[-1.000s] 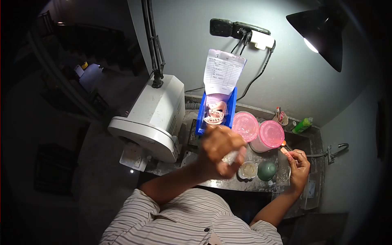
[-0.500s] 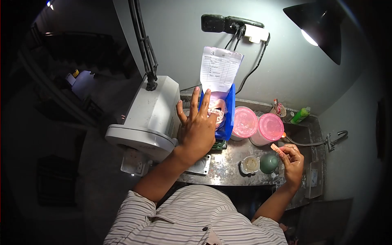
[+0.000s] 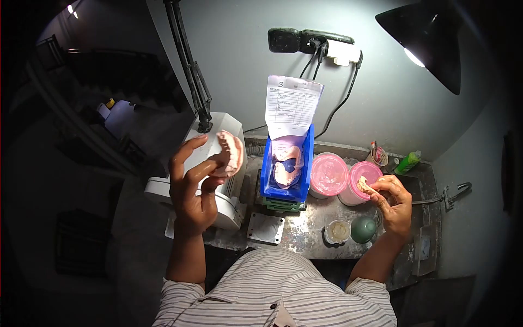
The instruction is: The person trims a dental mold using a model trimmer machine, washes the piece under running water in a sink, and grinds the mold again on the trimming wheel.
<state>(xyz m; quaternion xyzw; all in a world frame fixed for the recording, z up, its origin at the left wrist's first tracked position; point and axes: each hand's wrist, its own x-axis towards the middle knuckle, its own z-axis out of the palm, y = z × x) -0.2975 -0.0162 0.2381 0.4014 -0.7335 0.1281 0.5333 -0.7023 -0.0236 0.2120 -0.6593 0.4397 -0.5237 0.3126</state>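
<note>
Dental cast [image 3: 232, 155] has risen from blue bin [image 3: 309, 163], pinched at fingertips of half-curled left hand [image 3: 193, 199]; right hand [image 3: 397, 210] pinches toothed piece [image 3: 363, 185]

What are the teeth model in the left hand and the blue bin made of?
The teeth model looks like plaster, or possibly resin: pale, pinkish and matte. The blue bin is probably molded plastic: smooth walls, one even color, slight sheen.

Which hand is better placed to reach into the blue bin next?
Left, I'd judge: the left hand, holding a dental cast, appears beside the bin. The right hand, pinching a small toothed piece, appears farther off, past the left pink-lidded container. Both are occupied.
</note>
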